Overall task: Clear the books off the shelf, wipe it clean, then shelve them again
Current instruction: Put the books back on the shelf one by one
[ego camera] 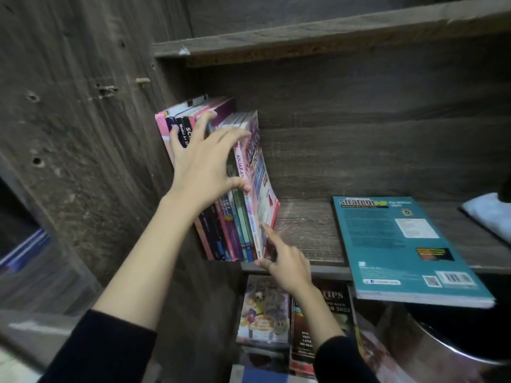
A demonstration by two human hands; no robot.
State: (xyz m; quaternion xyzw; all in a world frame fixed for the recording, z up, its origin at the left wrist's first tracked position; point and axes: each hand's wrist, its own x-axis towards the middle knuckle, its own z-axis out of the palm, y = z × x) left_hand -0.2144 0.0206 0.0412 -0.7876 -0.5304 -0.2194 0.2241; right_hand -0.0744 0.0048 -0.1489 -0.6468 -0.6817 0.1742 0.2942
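Dark, rough-grained wood fills the view: we are looking into a shelving unit, with the dark wooden shelf board (304,230) running across the middle and another board above it.

At the left end of this shelf, against the side wall, a row of upright paperback books (235,230) stands with spines facing us, in pink, purple, black, blue and green. They lean slightly to the left.

We see the left hand (204,164) laid over the upper spines with fingers spread wide. Its fingertips reach the tops of the books and its thumb presses a spine near the right end of the row.

The right hand (289,268) is lower. Its straight index finger (269,233) touches the bottom corner of the outermost pink-covered book (262,183), the thumb sits at the shelf's front edge, and the other fingers are curled in. Both arms wear black sleeves (110,355).

To the right, well apart from the row, a teal softcover book (401,244) lies flat, back cover up, overhanging the shelf's front edge. A white folded cloth (489,214) rests at the far right.

Below, more colourful books (262,313) stand on a lower level.
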